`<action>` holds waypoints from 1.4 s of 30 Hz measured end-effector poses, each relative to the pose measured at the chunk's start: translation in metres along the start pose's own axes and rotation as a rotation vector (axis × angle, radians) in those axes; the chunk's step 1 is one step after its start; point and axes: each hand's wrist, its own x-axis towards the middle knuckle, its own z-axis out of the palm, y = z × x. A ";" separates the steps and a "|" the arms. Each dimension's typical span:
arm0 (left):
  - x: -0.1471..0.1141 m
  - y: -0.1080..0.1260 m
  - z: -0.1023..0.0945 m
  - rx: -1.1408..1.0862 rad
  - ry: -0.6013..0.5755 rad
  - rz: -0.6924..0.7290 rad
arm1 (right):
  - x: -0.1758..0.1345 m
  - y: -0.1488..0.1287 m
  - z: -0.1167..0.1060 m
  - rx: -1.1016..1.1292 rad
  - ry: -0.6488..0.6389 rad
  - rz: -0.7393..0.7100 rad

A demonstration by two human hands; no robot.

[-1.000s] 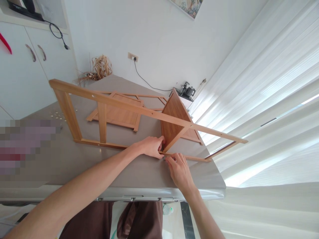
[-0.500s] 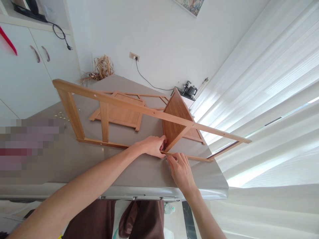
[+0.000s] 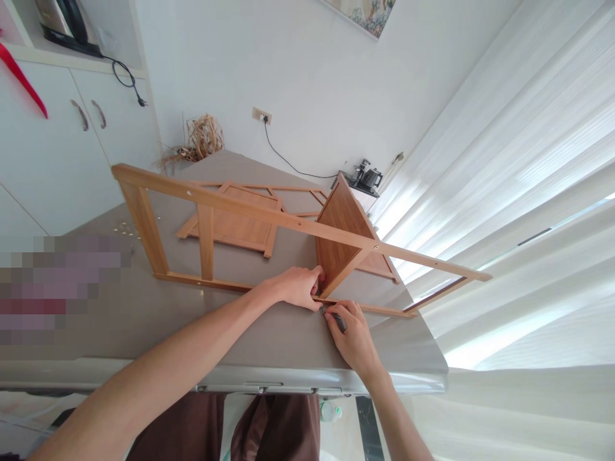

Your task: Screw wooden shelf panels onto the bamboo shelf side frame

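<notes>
A wooden frame (image 3: pixel 259 208) stands on its long edge on the table, with a wooden shelf panel (image 3: pixel 339 227) joined crosswise to its right half. My left hand (image 3: pixel 300 287) is closed around the lower rail where the panel meets it. Just right of it, my right hand (image 3: pixel 353 336) pinches a small grey metal tool (image 3: pixel 340 322), its tip close to the outer face of the lower rail. Fingers cover most of this tool, so its exact kind is unclear.
Behind the frame, another slatted panel (image 3: pixel 245 218) lies flat on the grey table (image 3: pixel 216 333). Small loose pieces (image 3: pixel 125 229) are scattered at the left. Dried stalks (image 3: pixel 204 137) lie at the far corner. A black kettle (image 3: pixel 372 178) stands beyond, near white curtains (image 3: pixel 504 192).
My right hand has shifted slightly down and turned, showing more of the grey tool. My left hand keeps its hold on the rail. The whole view has moved a little.
</notes>
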 end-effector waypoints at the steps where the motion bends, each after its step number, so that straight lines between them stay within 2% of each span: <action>1: 0.000 0.000 0.000 0.000 0.000 -0.001 | 0.000 0.000 0.000 0.004 -0.005 -0.003; 7: 0.001 0.000 0.002 0.014 -0.001 -0.012 | 0.000 -0.001 -0.006 -0.025 -0.044 -0.062; 17: 0.001 -0.001 0.003 0.020 -0.006 -0.013 | -0.003 -0.007 -0.007 -0.299 -0.060 -0.131; 32: 0.002 -0.005 0.005 0.002 0.018 0.020 | -0.003 -0.009 -0.005 -0.279 -0.018 -0.144; 42: 0.001 -0.003 0.002 -0.019 0.017 0.013 | -0.005 -0.011 0.001 -0.391 0.002 -0.196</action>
